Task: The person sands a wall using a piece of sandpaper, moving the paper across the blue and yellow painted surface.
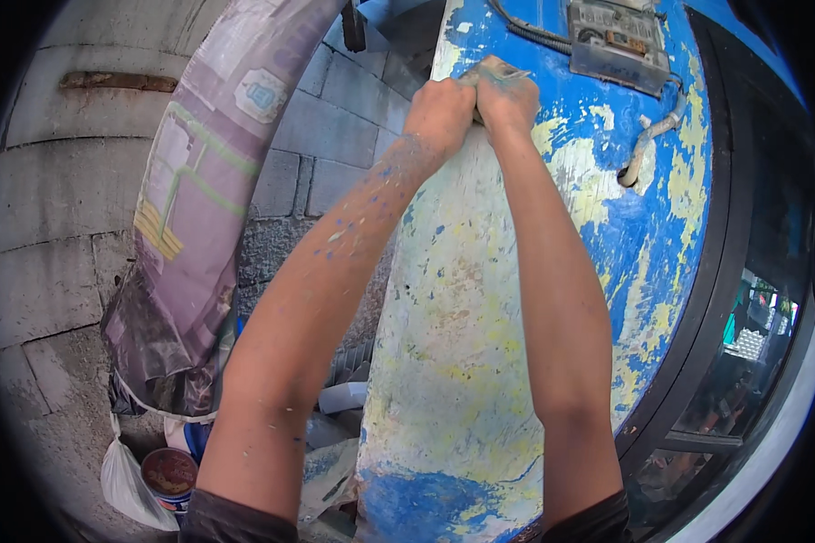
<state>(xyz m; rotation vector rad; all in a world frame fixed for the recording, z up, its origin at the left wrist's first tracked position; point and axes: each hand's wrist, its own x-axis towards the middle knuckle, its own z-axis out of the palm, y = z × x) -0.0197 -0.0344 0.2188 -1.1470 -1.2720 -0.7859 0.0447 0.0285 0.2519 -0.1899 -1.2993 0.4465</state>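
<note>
High up on a wall face (462,299) with peeling paint, my left hand (442,113) and my right hand (509,98) are pressed together, both closed. A dull greyish thing shows between and just above the fingers; most of it is hidden, and I cannot make out its kind. The wall below my hands is largely bare, pale and patchy with yellow. Blue paint (634,226) clings to the right part, broken by yellow and white patches. Paint flakes are scattered over my left forearm.
An electric meter box (620,45) with a cable and a bent conduit (652,140) is on the blue wall. A dark-framed window (738,362) lies right. To the left hang a printed purple sheet (204,172), a white bag (136,484) and a paint bucket (169,472) below.
</note>
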